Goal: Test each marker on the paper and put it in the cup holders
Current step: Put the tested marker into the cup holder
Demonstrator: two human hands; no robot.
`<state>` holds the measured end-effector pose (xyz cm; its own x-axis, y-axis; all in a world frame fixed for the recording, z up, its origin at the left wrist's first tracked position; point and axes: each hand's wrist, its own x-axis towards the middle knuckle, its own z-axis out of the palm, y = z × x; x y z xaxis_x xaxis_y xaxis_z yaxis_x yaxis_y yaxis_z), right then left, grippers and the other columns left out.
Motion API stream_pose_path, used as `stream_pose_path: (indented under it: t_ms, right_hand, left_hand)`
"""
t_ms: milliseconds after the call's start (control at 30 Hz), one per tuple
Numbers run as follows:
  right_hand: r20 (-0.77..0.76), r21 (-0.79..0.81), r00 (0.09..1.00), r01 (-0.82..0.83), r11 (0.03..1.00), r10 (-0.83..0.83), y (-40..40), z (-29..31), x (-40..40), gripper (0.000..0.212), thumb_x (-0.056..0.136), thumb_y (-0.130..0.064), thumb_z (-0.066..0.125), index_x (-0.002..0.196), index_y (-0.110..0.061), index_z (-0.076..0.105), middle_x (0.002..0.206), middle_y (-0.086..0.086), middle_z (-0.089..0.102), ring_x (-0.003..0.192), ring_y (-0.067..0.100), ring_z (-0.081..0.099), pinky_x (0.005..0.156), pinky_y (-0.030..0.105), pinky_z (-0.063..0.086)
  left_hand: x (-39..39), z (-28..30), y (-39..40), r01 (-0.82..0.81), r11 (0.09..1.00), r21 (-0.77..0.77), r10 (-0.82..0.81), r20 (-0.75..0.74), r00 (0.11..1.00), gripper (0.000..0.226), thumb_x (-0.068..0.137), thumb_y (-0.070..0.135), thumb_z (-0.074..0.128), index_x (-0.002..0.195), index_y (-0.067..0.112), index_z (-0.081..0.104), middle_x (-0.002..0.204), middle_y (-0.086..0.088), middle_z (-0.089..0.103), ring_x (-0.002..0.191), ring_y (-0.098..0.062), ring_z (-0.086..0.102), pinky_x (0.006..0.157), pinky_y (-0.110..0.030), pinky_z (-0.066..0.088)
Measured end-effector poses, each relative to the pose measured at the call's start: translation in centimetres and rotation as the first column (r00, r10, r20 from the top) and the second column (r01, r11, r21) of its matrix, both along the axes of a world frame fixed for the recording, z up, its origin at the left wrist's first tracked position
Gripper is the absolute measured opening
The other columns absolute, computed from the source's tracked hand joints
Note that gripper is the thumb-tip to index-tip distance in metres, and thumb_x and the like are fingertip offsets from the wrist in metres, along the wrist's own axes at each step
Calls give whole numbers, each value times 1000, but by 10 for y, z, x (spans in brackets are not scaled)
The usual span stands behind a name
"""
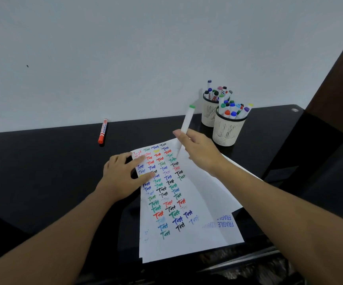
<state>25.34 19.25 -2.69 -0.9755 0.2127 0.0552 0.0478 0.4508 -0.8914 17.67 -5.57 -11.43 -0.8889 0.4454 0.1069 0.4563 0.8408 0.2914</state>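
Black glossy desk (43,171), white wall (125,48), left hand (118,177) flat on paper (203,202), right hand (199,150) gripping marker (187,120)

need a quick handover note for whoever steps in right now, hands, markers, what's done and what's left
Right hand: holds the green-ended marker, tip down at the paper, near the top rows.
Left hand: fingers flat, pressing the paper's left edge.
Two cup holders stand at the back right of the black desk, both packed with markers.
Done: paper carries many rows of "Test" in several colours.
Left: finish the green marker's test and put it in a holder; then the red marker, lying on the desk to the left, apart from the paper.
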Motion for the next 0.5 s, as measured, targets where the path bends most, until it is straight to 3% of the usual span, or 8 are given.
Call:
stream_pose_path:
  t_ms: [67,167,267,367,500]
  right_hand:
    - [-97,150,995,52,987,-38,5,0,-5,32,104,-49,54,97,-22,69,77,-4,63,70,11,57,68,29,49]
    - [-223,199,973,105,974,-59,16,12,-18,20,105,-37,56,114,-20,62,81,-7,63,72,4,58,66,21,46]
    - [-318,258,940,213,943,-125,33,34,-35,27,104,-40,56,124,-20,56,90,-7,69,84,8,66,74,29,51]
    - [-355,288,911,321,902,-210,56,59,-54,19,105,-38,54,116,-22,57,82,-18,65,83,2,62,75,28,44]
    - [-297,302,907,386,872,-299,89,84,-78,39,102,-49,38,118,-18,55,90,-4,69,85,21,65,80,38,51]
  left_hand:
    - [-1,-1,0,-7,1000,7,8,-4,1000,101,67,99,23,149,44,42,155,9,32,143,-19,21,120,-52,20]
    - [-1,-1,1,-10,1000,23,11,-8,1000,100,67,99,23,149,44,43,155,10,33,142,-18,21,120,-51,19]
    - [-2,-2,1,-16,1000,27,16,1,1000,99,67,98,25,148,45,44,154,11,33,142,-17,20,120,-50,19]
    - [-3,-2,1,-20,1000,19,20,2,1000,98,67,98,26,148,46,43,153,13,32,140,-15,18,120,-50,18]
    - [-5,-4,0,-18,1000,1,18,1,1000,98,68,99,24,149,47,41,154,12,31,140,-16,17,120,-51,19]
